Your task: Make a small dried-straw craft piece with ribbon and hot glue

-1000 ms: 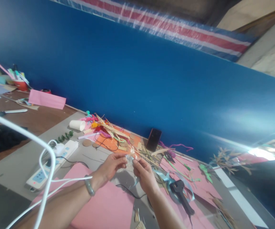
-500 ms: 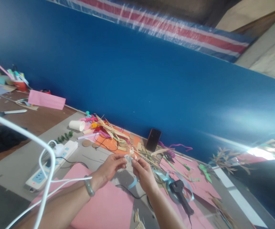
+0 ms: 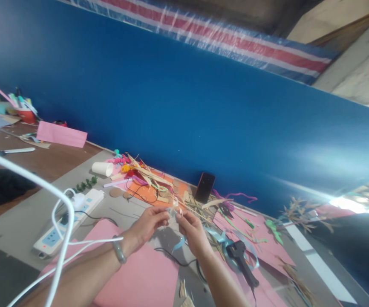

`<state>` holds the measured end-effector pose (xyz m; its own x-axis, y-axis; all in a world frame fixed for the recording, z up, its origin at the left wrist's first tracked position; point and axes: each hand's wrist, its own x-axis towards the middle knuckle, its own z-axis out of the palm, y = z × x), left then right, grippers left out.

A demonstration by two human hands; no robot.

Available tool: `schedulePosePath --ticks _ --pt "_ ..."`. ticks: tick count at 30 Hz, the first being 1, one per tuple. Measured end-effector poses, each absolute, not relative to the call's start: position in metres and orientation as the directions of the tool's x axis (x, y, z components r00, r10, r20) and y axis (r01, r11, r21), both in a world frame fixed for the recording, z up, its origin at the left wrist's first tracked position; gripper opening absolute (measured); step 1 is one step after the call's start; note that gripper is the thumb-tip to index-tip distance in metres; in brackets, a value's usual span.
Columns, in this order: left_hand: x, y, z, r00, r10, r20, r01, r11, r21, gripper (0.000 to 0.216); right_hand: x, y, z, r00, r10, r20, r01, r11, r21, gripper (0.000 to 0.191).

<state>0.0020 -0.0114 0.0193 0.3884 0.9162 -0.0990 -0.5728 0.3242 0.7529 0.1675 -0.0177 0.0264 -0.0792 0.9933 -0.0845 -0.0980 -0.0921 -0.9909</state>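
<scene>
Between the fingertips of both hands is a small whitish, pale-blue piece (image 3: 172, 212) that looks like ribbon; its exact shape is blurred. My left hand (image 3: 154, 219), with a grey-green bangle (image 3: 119, 250) on the wrist, pinches it from the left. My right hand (image 3: 189, 226) pinches its right side. A light-blue ribbon end (image 3: 179, 244) shows just below the fingers; whether it joins the held piece I cannot tell. Right of my right forearm lie a black glue gun (image 3: 242, 263) and loops of light-blue ribbon (image 3: 218, 235).
Pink paper (image 3: 139, 277) lies under my forearms. White cables (image 3: 66, 238) cross the left foreground near a power strip (image 3: 67, 224). A phone (image 3: 205, 187) leans on the blue partition (image 3: 171, 106). Behind my hands are straw strips (image 3: 146, 170) and a paper cup (image 3: 102, 169).
Both hands stay in almost the same place, still pinching the small piece. The whole view has shifted very slightly.
</scene>
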Motion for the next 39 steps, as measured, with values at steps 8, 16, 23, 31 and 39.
schedulePosePath --ticks 8,16,23,31,39 --pt "0.001 -0.010 0.014 0.392 0.917 -0.076 -0.578 0.310 0.754 0.019 0.167 -0.015 0.019 -0.070 0.996 0.056 0.077 0.061 -0.995 0.032" --pt "0.002 -0.010 0.015 0.387 0.917 -0.098 -0.635 0.342 0.693 0.018 0.164 -0.022 0.008 0.022 0.884 0.466 0.575 0.370 -0.730 0.012" --pt "0.002 -0.009 0.018 0.367 0.924 -0.107 -0.680 0.346 0.646 0.040 0.162 -0.018 0.018 0.022 0.981 0.192 0.404 0.167 -0.900 0.038" --pt "0.002 -0.008 0.015 0.387 0.915 -0.110 -0.677 0.363 0.640 0.047 0.158 -0.019 0.025 0.027 0.998 -0.054 0.098 -0.056 -0.994 0.043" --pt "0.002 -0.008 0.012 0.402 0.913 -0.065 -0.622 0.324 0.713 0.025 0.157 -0.020 0.027 0.025 1.000 -0.017 0.089 -0.019 -0.996 0.040"
